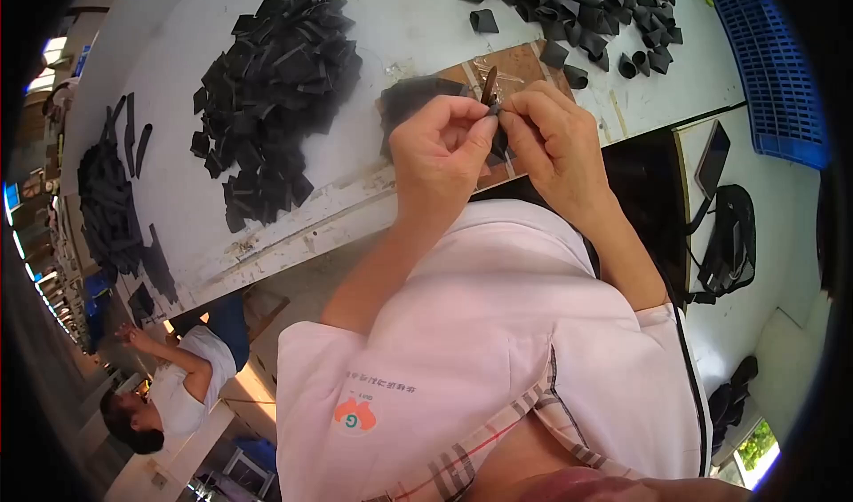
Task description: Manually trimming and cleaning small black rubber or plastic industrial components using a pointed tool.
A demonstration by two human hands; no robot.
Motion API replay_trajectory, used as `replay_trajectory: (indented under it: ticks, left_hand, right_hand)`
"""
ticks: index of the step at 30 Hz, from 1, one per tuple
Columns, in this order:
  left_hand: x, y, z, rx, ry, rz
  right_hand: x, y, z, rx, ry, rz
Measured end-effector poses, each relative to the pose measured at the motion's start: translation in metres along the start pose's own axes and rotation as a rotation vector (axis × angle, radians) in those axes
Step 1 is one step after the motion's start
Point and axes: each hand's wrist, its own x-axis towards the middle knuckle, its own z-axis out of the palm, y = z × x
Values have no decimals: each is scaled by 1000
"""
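My left hand and my right hand meet at the near edge of the worktable, thumbs and fingertips pinched together. Between them is a small black fabric-like piece, mostly hidden by the fingers. Just beyond the fingertips a narrow brown pointed thing sticks up; its kind is unclear. Under the hands lies a brown board with tape across it. Some flat black pieces rest on its left part, beside my left hand.
A large heap of flat black pieces covers the table's left middle. Looped black pieces lie at the far right, near a blue plastic basket. Black strips sit far left. A phone and black bag are at right. Another person sits at lower left.
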Motion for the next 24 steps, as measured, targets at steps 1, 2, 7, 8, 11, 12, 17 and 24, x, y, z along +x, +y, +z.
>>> replay_trajectory:
  ticks: [1, 2, 7, 8, 11, 12, 17, 24]
  left_hand:
    - [1, 0, -1, -7, 4, -5]
    - [2, 0, -2, -13, 8, -10]
    - [-1, 0, 2, -37, 121, 18]
    - [1, -1, 4, -86, 153, 64]
    - [-4, -1, 10, -91, 92, 160]
    - [-5, -1, 11, -91, 88, 161]
    - [-4, -16, 12, 360, 228, 545]
    - [6, -1, -9, -873, -152, -283]
  right_hand:
    - [1, 1, 0, 39, 3, -12]
    - [2, 1, 0, 78, 6, -23]
    - [-2, 3, -10, 462, 15, 402]
    - [-2, 3, -5, 328, 122, 167]
    - [-3, -7, 0, 164, 181, -38]
    - [-3, -3, 3, 109, 198, -113]
    - [-2, -4, 14, -183, 286, -276]
    - [-1, 11, 16, 297, 164, 85]
